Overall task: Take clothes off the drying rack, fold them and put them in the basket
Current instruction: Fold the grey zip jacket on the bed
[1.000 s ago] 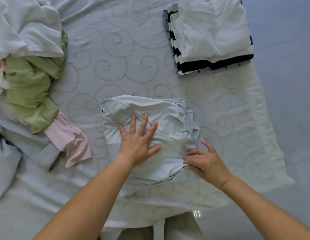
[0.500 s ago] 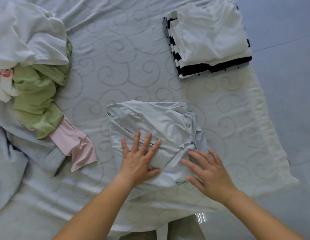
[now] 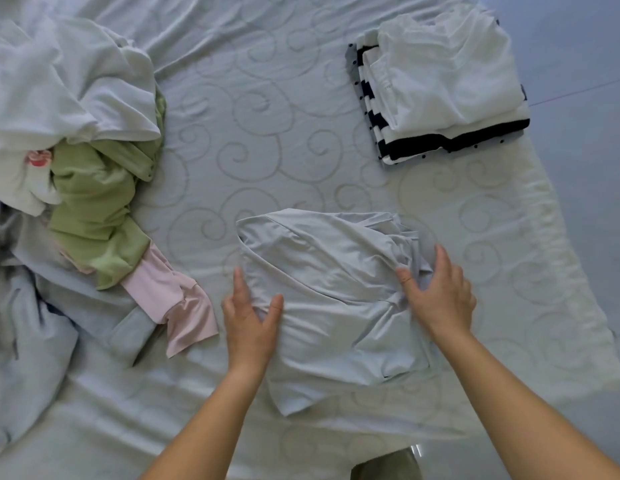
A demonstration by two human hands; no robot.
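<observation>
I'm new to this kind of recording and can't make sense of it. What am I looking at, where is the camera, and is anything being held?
There is no machine here. These are a person's two bare hands, filmed by one wide-angle camera worn on the head and looking down.

The surface is a swirl-patterned sheet. In the middle lies a partly folded pale grey garment. The left hand touches its left edge and the right hand its right edge. The fingers are fairly straight, so neither hand grips it.

At the far right sits a folded stack: a white garment on a striped one. At the left is an unfolded heap with a green garment and a pink sleeve.

No basket or rack is in view.
</observation>
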